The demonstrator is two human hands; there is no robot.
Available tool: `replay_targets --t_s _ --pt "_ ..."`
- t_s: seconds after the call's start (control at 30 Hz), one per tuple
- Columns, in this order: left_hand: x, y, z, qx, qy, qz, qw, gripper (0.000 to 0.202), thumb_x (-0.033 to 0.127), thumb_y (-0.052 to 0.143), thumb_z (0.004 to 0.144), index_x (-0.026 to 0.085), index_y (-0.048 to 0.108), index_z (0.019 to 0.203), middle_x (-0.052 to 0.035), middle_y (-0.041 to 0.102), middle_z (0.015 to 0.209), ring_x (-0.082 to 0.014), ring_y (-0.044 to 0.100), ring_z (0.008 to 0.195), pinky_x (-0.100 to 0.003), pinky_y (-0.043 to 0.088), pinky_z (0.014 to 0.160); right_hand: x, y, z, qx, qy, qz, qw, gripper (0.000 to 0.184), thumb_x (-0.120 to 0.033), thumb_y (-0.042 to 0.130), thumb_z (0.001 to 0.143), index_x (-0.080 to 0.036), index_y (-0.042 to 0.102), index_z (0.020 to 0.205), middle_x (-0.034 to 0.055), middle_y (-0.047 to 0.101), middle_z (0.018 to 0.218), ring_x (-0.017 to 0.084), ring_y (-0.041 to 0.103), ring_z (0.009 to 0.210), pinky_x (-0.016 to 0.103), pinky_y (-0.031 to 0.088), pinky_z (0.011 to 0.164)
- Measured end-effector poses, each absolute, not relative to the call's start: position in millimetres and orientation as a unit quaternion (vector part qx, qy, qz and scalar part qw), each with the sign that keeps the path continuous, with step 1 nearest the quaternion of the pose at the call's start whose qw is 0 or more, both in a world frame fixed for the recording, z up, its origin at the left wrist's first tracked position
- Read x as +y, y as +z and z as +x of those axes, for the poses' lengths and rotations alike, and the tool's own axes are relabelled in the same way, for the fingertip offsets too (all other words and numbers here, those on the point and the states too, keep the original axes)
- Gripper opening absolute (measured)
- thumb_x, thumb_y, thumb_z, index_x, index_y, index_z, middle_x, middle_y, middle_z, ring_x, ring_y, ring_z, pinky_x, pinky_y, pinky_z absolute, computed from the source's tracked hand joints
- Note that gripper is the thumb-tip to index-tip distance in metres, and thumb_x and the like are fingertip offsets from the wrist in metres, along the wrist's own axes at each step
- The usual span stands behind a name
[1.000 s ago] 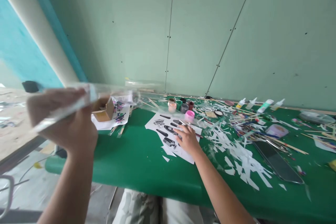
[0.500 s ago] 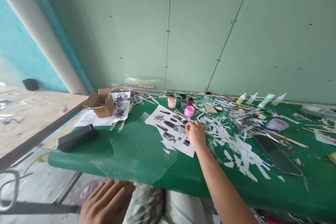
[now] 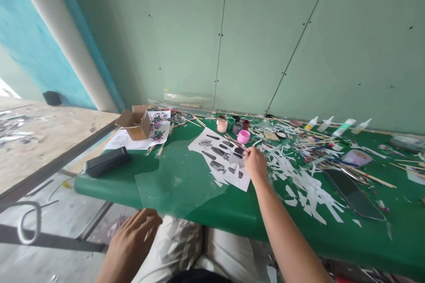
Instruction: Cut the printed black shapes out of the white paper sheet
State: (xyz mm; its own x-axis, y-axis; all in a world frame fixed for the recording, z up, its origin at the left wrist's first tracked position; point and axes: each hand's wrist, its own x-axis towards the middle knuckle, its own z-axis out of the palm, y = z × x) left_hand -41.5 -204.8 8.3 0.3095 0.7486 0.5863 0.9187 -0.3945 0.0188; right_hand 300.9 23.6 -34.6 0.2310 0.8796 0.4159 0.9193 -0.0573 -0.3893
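Observation:
My right hand (image 3: 256,164) is over the right side of a white sheet printed with dark shapes (image 3: 212,159). Its fingertips are pinched at the near end of a slim metallic tool (image 3: 236,142), whose exact kind I cannot make out. Just beyond stands an open jar of pink paint (image 3: 243,136). My left hand (image 3: 137,230) hovers above my lap by the table's front edge, fingers loosely bent, and nothing shows in it. A clear plastic sheet (image 3: 172,185) lies between the two hands.
Several paint jars (image 3: 222,125) stand behind the printed sheet. White paper scraps (image 3: 308,190), a phone (image 3: 353,194) and glue bottles (image 3: 344,127) are to the right. A cardboard box (image 3: 139,130) and a dark grey case (image 3: 108,162) sit at left.
The view has shifted, so the table appears further right. My right fingers have come to the slim tool's end. The left hand has turned slightly, its fingers looser.

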Motion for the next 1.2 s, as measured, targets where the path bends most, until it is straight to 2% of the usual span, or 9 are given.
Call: replay_targets --t_s 0.07,0.17,0.27,0.37,0.47,0.63,0.83,1.07,1.2 --pt "-202.5 0.9 -50.9 -0.555 -0.252 -0.779 0.145 0.016 0.022 0.047 0.089 0.026 0.063 0.087 0.0011 0.071 0.084 -0.0154 0.069 0.07 -0.024 0.051 0.06 25.0 -35.1 301.2 -0.618 -0.023 -0.718 0.319 0.014 -0.021 0.046 0.092 -0.016 0.059 0.093 0.011 0.066 0.087 0.022 0.057 0.08 0.029 0.033 0.067" --pt "-199.8 -5.2 -61.2 -0.582 -0.239 -0.772 0.092 0.032 0.008 0.039 0.077 0.026 0.062 0.088 0.0016 0.072 0.087 -0.0162 0.069 0.077 -0.024 0.052 0.065 26.1 -35.9 300.5 -0.616 -0.002 -0.707 0.347 0.014 -0.022 0.044 0.092 -0.017 0.057 0.094 0.0087 0.066 0.081 0.021 0.058 0.072 0.028 0.03 0.059" --pt "-198.0 -3.3 -64.3 -0.597 -0.229 -0.768 0.027 0.038 0.004 0.033 0.071 0.026 0.062 0.083 0.0013 0.071 0.096 -0.0161 0.068 0.087 -0.024 0.052 0.071 25.9 -37.3 298.8 -0.628 0.021 -0.684 0.371 0.014 -0.027 0.044 0.092 -0.02 0.055 0.094 0.0064 0.067 0.08 0.021 0.059 0.069 0.027 0.03 0.056" --pt "-195.3 -0.2 -63.3 -0.617 -0.243 -0.748 -0.008 0.031 0.013 0.035 0.083 0.026 0.063 0.085 0.0002 0.07 0.093 -0.016 0.067 0.082 -0.024 0.053 0.069 25.3 -38.7 297.2 -0.642 0.043 -0.66 0.388 0.015 -0.032 0.044 0.091 -0.022 0.055 0.092 0.0049 0.067 0.079 0.021 0.061 0.069 0.026 0.033 0.055" --pt "-190.8 -3.4 -63.3 -0.63 -0.266 -0.729 0.03 0.023 0.031 0.043 0.09 0.026 0.065 0.089 -0.0023 0.068 0.092 -0.0188 0.066 0.084 -0.028 0.054 0.073 25.7 -39.9 296.7 -0.646 0.057 -0.648 0.398 0.016 -0.034 0.045 0.089 -0.023 0.056 0.091 0.005 0.068 0.078 0.021 0.062 0.069 0.026 0.035 0.055" --pt "-180.9 -9.4 -69.4 -0.657 -0.251 -0.696 0.144 0.026 0.038 0.049 0.088 0.027 0.069 0.099 -0.0102 0.063 0.118 -0.0305 0.06 0.103 -0.047 0.052 0.084 27.9 -40.4 299.1 -0.635 0.067 -0.653 0.407 0.024 -0.035 0.043 0.087 -0.022 0.061 0.096 0.0073 0.07 0.079 0.023 0.063 0.071 0.028 0.039 0.057" --pt "-170.5 -0.2 -74.0 -0.575 -0.183 -0.794 0.075 0.025 0.042 0.053 0.089 0.033 0.068 0.106 -0.0024 0.064 0.127 -0.0267 0.062 0.112 -0.055 0.04 0.105 26.7 -36.7 300.7 -0.621 0.062 -0.661 0.417 0.035 -0.037 0.038 0.089 -0.019 0.064 0.103 0.0108 0.071 0.086 0.025 0.064 0.077 0.029 0.041 0.062" --pt "-178.5 -7.7 -67.4 -0.55 -0.176 -0.815 0.057 0.026 0.037 0.058 0.086 0.033 0.068 0.11 -0.0038 0.068 0.121 -0.0281 0.066 0.105 -0.053 0.05 0.095 24.7 -33.5 299.1 -0.622 0.063 -0.658 0.42 0.033 -0.031 0.037 0.089 -0.019 0.062 0.107 0.0106 0.071 0.09 0.025 0.064 0.079 0.03 0.042 0.063" --pt "-183.7 -10.5 -67.0 -0.567 -0.195 -0.796 0.085 0.029 0.033 0.059 0.084 0.034 0.068 0.111 -0.0071 0.061 0.131 -0.03 0.062 0.111 -0.05 0.052 0.09 24.1 -33.6 297.1 -0.627 0.07 -0.654 0.418 0.033 -0.032 0.038 0.088 -0.019 0.062 0.106 0.0095 0.071 0.086 0.025 0.064 0.078 0.029 0.043 0.063"
